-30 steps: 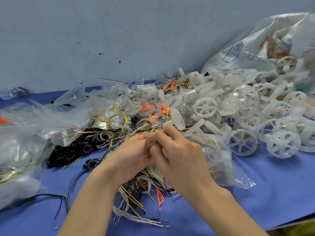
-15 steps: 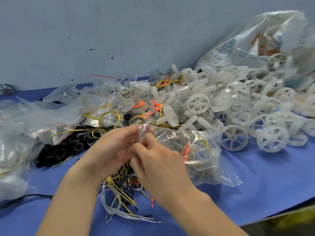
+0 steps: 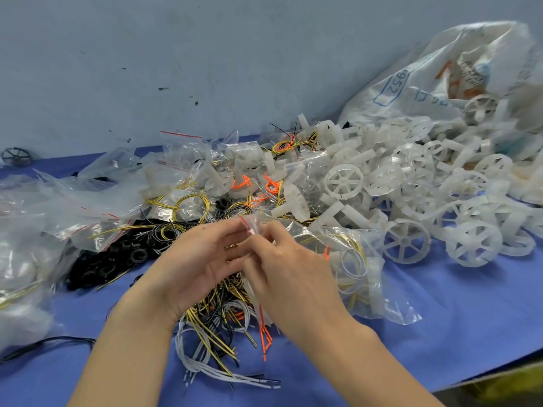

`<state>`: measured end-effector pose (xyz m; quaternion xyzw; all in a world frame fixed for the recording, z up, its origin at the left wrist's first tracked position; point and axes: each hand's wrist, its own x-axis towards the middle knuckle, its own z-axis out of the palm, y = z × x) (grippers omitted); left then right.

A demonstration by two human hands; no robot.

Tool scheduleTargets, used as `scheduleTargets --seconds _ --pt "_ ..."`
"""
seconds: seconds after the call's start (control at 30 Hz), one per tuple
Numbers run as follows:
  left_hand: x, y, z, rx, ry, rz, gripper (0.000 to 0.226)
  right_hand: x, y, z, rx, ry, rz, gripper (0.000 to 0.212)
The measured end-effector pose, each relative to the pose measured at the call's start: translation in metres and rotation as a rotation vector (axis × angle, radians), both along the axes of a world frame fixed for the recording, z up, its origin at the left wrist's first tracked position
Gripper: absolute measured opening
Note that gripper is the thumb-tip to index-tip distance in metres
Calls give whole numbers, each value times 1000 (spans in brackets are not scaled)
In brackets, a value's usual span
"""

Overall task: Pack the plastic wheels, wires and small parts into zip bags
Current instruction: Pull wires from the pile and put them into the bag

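While both hands are meeting over the blue table cover (image 3: 440, 333), the left hand (image 3: 194, 265) is pinching the red-striped mouth of a clear zip bag (image 3: 352, 259) between thumb and fingertips, its fingers gently curved. The right hand (image 3: 293, 277) is pinching the same mouth just beside it, fingers curled in. The zip bag is trailing away to the right of the hands and resting on the cover, and it is holding yellow and white wire coils and an orange piece. Below the bag's mouth, loose wires (image 3: 217, 333) are sprawling in a tangle. Behind and right of the bag, white plastic wheels (image 3: 411, 183) are lying piled, spilling from a large printed sack (image 3: 440, 74). Left of the bag, black small parts (image 3: 111, 259) are lying heaped, with filled bags (image 3: 58, 207) touching them.
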<state>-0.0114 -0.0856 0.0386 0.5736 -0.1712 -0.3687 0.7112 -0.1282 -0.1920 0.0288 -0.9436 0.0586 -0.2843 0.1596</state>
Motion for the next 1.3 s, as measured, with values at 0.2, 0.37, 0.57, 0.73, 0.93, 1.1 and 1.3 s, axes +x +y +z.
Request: scheduleTargets --seconds 0.2,0.37,0.57,0.73,0.93,1.1,1.3 --pt "0 0 -1 -32 27 36 42 2 -15 3 64 -36 -53 30" --pt "1 -1 -2 -20 21 56 32 4 -22 0 124 -28 -69 14" --pt "19 8 -1 -78 -37 185 28 11 -35 6 150 51 -21 22" --pt "72 11 4 204 -353 593 24 16 -54 14 190 223 95 23" --pt "133 12 7 905 -991 569 30 20 -63 16 203 326 164 26" --pt "163 14 -1 1399 -1029 397 20 21 -69 12 248 355 179 26" --pt "177 20 -7 1589 -980 393 40 22 -70 14 225 383 177 28"
